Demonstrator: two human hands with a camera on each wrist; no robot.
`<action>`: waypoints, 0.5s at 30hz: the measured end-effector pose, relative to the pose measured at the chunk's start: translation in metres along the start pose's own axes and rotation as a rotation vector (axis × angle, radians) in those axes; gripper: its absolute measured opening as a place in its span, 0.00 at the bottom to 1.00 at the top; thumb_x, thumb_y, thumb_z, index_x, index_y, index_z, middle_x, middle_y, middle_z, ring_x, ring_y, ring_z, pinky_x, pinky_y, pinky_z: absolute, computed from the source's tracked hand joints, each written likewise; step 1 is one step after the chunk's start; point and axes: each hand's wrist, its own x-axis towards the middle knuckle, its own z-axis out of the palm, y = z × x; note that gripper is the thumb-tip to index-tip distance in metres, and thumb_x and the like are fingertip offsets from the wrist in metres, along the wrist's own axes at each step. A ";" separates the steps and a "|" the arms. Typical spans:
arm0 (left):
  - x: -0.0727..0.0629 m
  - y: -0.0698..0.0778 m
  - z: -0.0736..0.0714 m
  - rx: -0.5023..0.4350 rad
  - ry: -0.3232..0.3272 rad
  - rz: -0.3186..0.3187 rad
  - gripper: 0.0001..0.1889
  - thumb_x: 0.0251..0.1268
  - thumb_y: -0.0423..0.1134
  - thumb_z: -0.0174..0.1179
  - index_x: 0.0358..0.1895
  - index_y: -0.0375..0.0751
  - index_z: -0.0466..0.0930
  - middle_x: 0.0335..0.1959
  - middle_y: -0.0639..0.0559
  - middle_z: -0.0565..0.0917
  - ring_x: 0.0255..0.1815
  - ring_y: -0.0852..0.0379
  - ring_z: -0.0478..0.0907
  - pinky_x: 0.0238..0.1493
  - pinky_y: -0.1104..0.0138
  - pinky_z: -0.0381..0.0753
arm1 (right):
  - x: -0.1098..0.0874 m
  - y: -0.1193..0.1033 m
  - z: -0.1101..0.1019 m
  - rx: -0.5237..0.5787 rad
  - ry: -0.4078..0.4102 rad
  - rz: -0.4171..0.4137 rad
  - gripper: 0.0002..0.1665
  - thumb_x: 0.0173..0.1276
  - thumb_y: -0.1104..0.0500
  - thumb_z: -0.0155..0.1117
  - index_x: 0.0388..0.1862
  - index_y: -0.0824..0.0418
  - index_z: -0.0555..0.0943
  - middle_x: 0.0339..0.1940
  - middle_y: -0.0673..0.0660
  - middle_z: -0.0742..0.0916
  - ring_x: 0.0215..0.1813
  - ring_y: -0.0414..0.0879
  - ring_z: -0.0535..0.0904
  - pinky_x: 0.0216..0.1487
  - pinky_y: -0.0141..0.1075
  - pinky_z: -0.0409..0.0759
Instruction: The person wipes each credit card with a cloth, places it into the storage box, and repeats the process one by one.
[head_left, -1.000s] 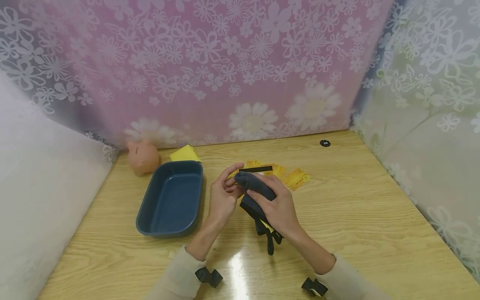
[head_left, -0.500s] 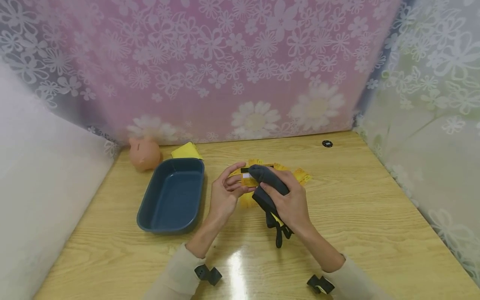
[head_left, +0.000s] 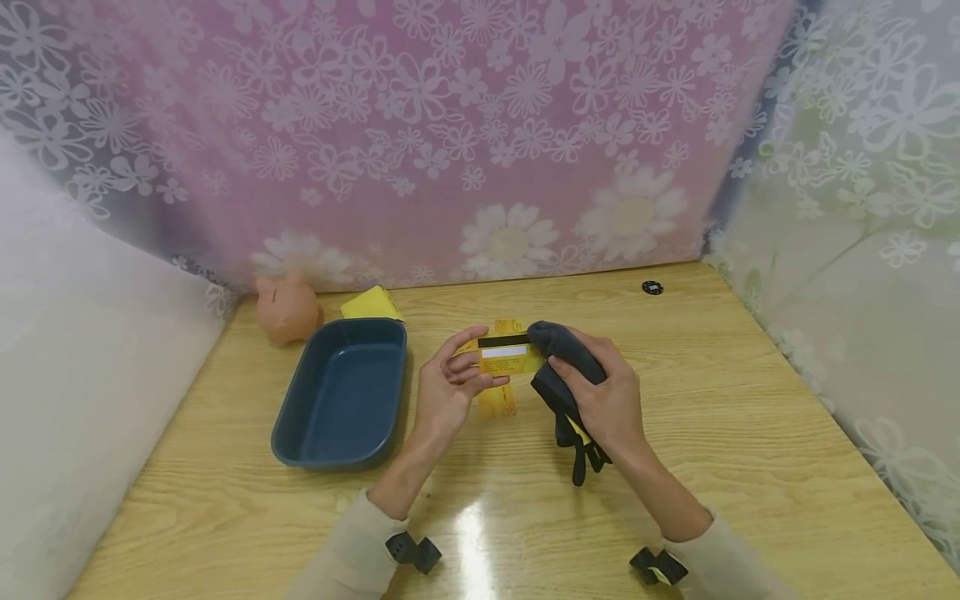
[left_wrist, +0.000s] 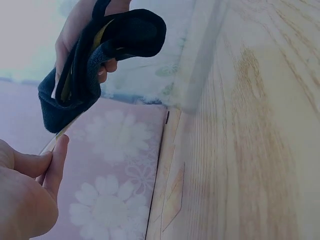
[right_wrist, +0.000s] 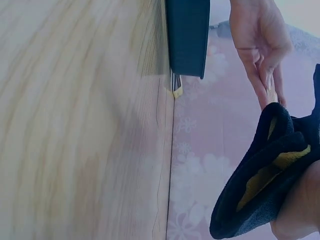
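My left hand (head_left: 442, 392) pinches a yellow card (head_left: 506, 361) by its left end, with the black stripe and white strip facing up. In my right hand (head_left: 611, 400) is a folded dark navy cloth (head_left: 561, 342) with yellow inside and black straps hanging below. The cloth's tip overlaps the card's right end in the head view. From the left wrist, the cloth (left_wrist: 92, 75) meets the card close to the left fingertips. Yellow inner layers show in the folded cloth (right_wrist: 250, 200) in the right wrist view. More yellow cards (head_left: 498, 404) lie on the table beneath, partly hidden by the hands.
A deep blue tub (head_left: 281, 442) stands left of the hands. Behind it are a pink piggy bank (head_left: 287, 312) and a yellow packet (head_left: 372, 303). One black poker chip (head_left: 652, 287) lies at the back right. A floral curtain (head_left: 450, 167) closes off the table's far edge.
My right hand has slid the cloth rightward along the card, uncovering its stripe and white strip. The left hand has stayed nearly in place with the card.
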 end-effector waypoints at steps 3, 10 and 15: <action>0.000 0.000 0.000 -0.003 -0.006 -0.001 0.32 0.61 0.11 0.61 0.68 0.38 0.78 0.24 0.50 0.59 0.19 0.62 0.54 0.52 0.40 0.85 | 0.002 0.005 -0.007 -0.018 0.020 0.020 0.27 0.71 0.56 0.74 0.68 0.48 0.83 0.55 0.56 0.86 0.55 0.53 0.84 0.47 0.22 0.80; 0.001 0.005 0.000 0.002 -0.002 0.005 0.32 0.63 0.12 0.60 0.69 0.39 0.78 0.26 0.49 0.52 0.21 0.60 0.49 0.53 0.41 0.85 | 0.004 0.010 -0.023 -0.052 0.064 0.061 0.28 0.71 0.56 0.74 0.69 0.52 0.82 0.57 0.57 0.85 0.61 0.53 0.80 0.61 0.45 0.79; 0.002 0.007 -0.001 0.019 0.023 -0.010 0.32 0.62 0.12 0.60 0.69 0.38 0.77 0.27 0.48 0.51 0.22 0.59 0.48 0.54 0.39 0.84 | 0.002 0.003 -0.024 -0.033 0.049 0.062 0.27 0.72 0.55 0.73 0.69 0.48 0.82 0.57 0.54 0.85 0.61 0.49 0.80 0.57 0.31 0.78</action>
